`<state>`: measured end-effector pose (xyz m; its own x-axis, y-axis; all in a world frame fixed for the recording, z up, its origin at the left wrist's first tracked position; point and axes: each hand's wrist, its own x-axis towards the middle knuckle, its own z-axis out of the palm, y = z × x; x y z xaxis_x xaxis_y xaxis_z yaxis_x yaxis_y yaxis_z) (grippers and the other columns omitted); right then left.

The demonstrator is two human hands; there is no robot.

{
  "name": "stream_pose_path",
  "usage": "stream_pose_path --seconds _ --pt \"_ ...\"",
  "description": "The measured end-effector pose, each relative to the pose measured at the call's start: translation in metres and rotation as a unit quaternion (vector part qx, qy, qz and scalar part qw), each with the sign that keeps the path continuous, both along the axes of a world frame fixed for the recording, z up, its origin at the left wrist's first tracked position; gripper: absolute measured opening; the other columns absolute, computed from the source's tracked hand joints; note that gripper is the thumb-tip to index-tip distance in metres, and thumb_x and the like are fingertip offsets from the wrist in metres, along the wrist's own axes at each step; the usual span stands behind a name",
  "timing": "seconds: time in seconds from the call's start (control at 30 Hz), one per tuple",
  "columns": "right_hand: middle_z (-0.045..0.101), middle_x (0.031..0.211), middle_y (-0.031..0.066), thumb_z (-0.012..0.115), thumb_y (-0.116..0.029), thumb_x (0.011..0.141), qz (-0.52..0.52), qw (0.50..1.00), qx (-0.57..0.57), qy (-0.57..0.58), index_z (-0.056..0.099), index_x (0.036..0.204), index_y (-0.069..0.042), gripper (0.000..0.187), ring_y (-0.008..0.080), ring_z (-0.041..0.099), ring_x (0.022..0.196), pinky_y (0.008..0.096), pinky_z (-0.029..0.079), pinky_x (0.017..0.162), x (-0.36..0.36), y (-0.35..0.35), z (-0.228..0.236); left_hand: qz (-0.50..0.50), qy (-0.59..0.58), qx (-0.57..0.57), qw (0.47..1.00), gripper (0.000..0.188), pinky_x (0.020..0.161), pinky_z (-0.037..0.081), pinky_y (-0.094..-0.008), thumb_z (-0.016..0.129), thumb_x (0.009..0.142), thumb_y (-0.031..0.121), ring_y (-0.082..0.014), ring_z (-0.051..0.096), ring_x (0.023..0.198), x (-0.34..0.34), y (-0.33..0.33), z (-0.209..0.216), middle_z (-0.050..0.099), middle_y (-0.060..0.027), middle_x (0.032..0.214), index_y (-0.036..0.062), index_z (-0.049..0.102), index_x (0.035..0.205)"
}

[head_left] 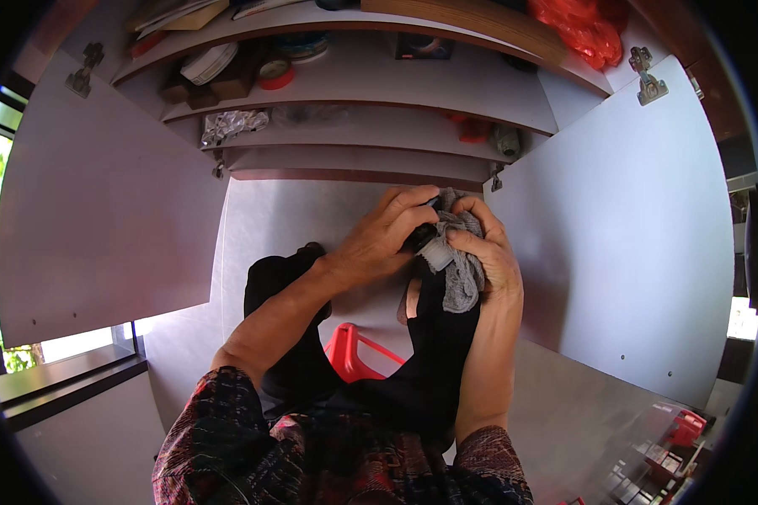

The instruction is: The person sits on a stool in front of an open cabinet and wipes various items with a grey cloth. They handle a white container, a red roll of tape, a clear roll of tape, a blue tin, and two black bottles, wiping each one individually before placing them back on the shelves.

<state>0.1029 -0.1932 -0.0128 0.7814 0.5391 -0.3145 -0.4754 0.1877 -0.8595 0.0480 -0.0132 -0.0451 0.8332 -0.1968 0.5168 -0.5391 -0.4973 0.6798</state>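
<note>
Above my right knee, both hands meet in front of the cabinet. My left hand [387,225] is closed around a small black object [419,238]; the fingers cover most of it, so its kind cannot be told. A crumpled grey cloth [461,282] is gripped in my right hand [490,251], between the thumb and bent fingers. The cloth lies against the black object's right side, and part of it hangs down over the black trousers [438,316] on my right leg.
White cabinet doors stand swung out at the left [118,219] and right [623,236]. The shelves ahead hold a roll of red tape [275,74], a crinkled clear plastic bag [234,126] and a red plastic bag [577,29]. A red stool [349,353] shows between my legs.
</note>
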Motion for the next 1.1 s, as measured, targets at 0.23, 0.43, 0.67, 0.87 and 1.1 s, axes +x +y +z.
stream_pose_path --seconds 0.23,0.43,0.67,0.87,1.1 --pt "0.059 0.089 0.0031 0.063 0.002 0.074 -0.007 0.999 0.023 -0.049 0.055 0.098 -0.008 0.028 0.0097 0.056 0.078 0.0219 0.046 0.065 -0.001 -0.004 -0.009 -0.029 0.121 -0.226 0.966 0.065 0.097 0.036 -0.031 0.075 0.061 -0.002 -0.0203 0.044 0.117 -0.002 0.009 0.005 0.044 -0.0124 0.125 0.0092 0.041 0.116" --pt "0.054 0.109 0.0046 0.056 -0.001 0.081 -0.206 0.93 0.047 -0.3 0.052 0.117 -0.008 0.037 0.0104 0.052 0.093 0.0217 0.042 0.081 -0.015 0.026 0.0 0.012 0.243 -0.313 0.918 0.063 0.092 0.04 -0.0284 0.078 0.061 0.003 -0.0158 0.052 0.104 0.003 -0.001 0.007 0.055 -0.0051 0.109 0.0082 0.044 0.114" --pt "0.052 0.122 0.0112 0.058 -0.007 0.084 -0.139 0.87 -0.14 -0.452 0.045 0.127 -0.007 0.045 0.0247 0.053 0.107 0.0329 0.04 0.094 -0.021 0.045 -0.004 -0.003 0.322 -0.495 0.807 0.057 0.084 0.046 -0.0289 0.072 0.066 -0.001 -0.0166 0.053 0.099 0.005 -0.001 -0.01 0.052 -0.0051 0.108 0.0088 0.044 0.116" --pt "0.05 0.125 0.0158 0.059 -0.003 0.079 -0.084 0.835 -0.224 -0.495 0.049 0.125 -0.01 0.048 0.0368 0.045 0.118 0.0425 0.037 0.099 -0.034 0.039 -0.014 0.008 0.364 -0.63 0.686 0.061 0.083 0.049 -0.0322 0.068 0.07 -0.004 -0.0199 0.055 0.101 0.005 0.006 -0.002 0.051 -0.0069 0.111 0.0107 0.039 0.121" --pt "0.049 0.126 0.0172 0.057 -0.002 0.081 -0.135 0.799 -0.168 -0.561 0.044 0.126 -0.001 0.046 0.0323 0.048 0.117 0.0362 0.037 0.098 -0.048 0.048 -0.023 0.009 0.341 -0.638 0.69 0.065 0.089 0.049 -0.0342 0.069 0.068 -0.009 -0.019 0.055 0.104 0.01 0.015 -0.006 0.051 -0.0062 0.113 0.0124 0.042 0.122"
